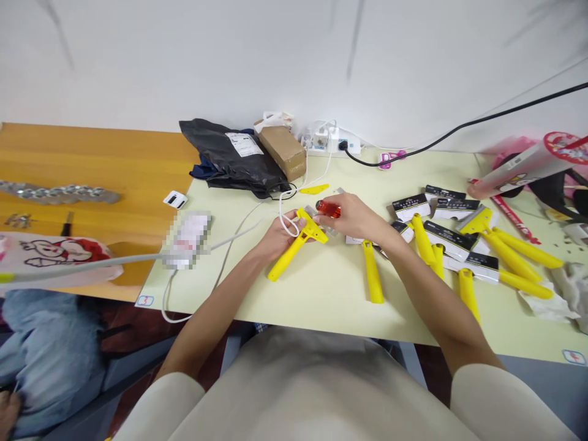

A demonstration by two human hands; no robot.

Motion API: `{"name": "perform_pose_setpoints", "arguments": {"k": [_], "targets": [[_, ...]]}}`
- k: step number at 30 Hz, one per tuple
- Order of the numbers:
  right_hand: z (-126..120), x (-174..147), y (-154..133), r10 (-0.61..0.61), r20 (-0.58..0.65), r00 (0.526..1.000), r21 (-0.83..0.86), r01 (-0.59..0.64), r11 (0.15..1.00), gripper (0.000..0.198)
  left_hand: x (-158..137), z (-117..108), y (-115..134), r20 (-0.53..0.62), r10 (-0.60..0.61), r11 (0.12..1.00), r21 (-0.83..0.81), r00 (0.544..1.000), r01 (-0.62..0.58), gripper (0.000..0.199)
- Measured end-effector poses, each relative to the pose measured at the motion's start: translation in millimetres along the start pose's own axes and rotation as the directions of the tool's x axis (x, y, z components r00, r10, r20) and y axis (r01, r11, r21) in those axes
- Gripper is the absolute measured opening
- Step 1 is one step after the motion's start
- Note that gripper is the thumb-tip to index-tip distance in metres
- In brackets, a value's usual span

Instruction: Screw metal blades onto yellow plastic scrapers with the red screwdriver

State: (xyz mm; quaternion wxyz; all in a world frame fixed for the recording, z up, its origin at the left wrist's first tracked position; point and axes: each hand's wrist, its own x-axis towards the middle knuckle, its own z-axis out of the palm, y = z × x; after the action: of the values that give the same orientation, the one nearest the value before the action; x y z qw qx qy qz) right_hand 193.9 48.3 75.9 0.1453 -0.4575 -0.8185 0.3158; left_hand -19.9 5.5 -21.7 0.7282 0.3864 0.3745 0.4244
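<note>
My left hand (277,237) is closed around the head of a yellow scraper (288,260), whose handle slants down toward me. My right hand (354,215) grips a short red-handled tool with a dark end (329,209), which looks like a stubby screwdriver, close to the scraper head. The tool's tip is hidden. A white cable (289,228) loops across my left hand. Beyond my hands lies a loose yellow blade guard-like piece (315,189). A yellow handle (372,272) rests on the table below my right hand.
Several yellow handles and scrapers (509,254) and black-and-white packaging cards (448,239) lie at the right, near a tall cup (528,165). A black plastic bag (225,159), cardboard box (282,150) and power strip (351,144) stand along the wall. At the left, a person's jeans (50,361) show.
</note>
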Motion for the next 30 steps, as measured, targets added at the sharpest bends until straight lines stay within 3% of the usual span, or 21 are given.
{"name": "perform_pose_setpoints", "arguments": {"k": [5, 14, 20, 24, 25, 26, 27, 30], "targets": [[-4, -4, -5, 0.002, -0.028, 1.0, 0.022, -0.002, 1.0, 0.036, 0, 5, -1, -0.087, 0.017, 0.999, -0.033, 0.996, -0.02, 0.064], [-6, -8, -7, -0.056, 0.036, 0.998, -0.006, 0.056, 0.998, 0.034, -5, 24, 2, -0.025, 0.059, 0.993, -0.105, 0.998, -0.062, 0.058], [-32, -20, -7, -0.109, 0.053, 0.993, -0.006, 0.11, 0.994, 0.034, 2, 50, 9, 0.017, 0.141, 0.988, -0.065, 0.99, -0.139, 0.055], [-65, -38, -2, -0.094, -0.047, 0.994, -0.086, 0.09, 0.992, 0.035, 41, 45, 14, 0.084, 0.22, 0.964, 0.135, 0.972, -0.23, 0.063], [-75, -43, 0, -0.079, -0.096, 0.992, -0.113, 0.068, 0.991, 0.035, 55, 39, 15, 0.091, 0.259, 0.919, 0.283, 0.962, -0.274, 0.065], [-84, -49, 3, -0.059, -0.143, 0.988, -0.131, 0.04, 0.991, 0.037, 69, 32, 17, 0.098, 0.312, 0.807, 0.497, 0.945, -0.318, 0.059], [-93, -55, 5, -0.036, -0.182, 0.983, -0.137, 0.011, 0.991, 0.038, 82, 24, 20, 0.118, 0.354, 0.627, 0.706, 0.928, -0.329, 0.049], [-111, -68, 13, 0.007, -0.228, 0.974, -0.11, -0.033, 0.993, 0.043, 116, 5, 27, 0.115, 0.381, 0.47, 0.83, 0.918, -0.299, 0.024]]}}
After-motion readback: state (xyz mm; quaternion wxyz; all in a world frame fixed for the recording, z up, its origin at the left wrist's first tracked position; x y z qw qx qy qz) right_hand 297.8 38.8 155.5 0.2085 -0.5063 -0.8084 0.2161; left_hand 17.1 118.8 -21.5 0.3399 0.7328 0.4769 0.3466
